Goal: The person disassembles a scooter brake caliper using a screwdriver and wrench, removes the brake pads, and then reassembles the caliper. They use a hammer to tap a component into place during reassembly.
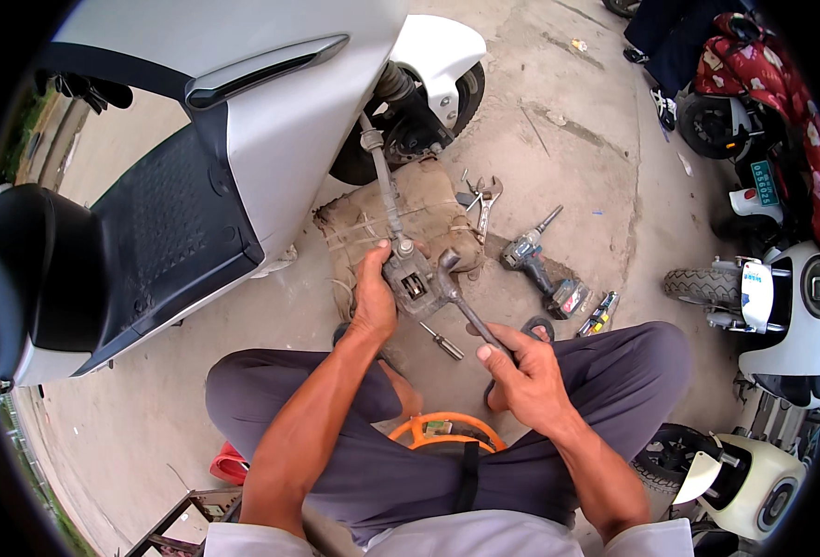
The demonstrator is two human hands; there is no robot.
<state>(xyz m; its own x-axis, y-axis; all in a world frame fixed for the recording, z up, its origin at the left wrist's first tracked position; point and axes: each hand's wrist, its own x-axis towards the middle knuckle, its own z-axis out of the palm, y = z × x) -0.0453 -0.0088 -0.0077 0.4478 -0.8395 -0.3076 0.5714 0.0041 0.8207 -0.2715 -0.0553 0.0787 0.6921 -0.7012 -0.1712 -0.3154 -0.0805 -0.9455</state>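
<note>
Dull grimy metal caliper, glossy scooter panel

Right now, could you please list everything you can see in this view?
scooter: one, white and black, left.
brake caliper: one, grey, centre, on its hose.
wrench: one, dark, set on the caliper.
sack: one, brown, under the front wheel.
spanners: a few, grey, beside the sack.
drill: one, grey, on the ground, right.
screwdriver: one, by the knee.
parked scooters: several, right edge.
left hand: holds the caliper.
right hand: grips the wrench handle.
</note>
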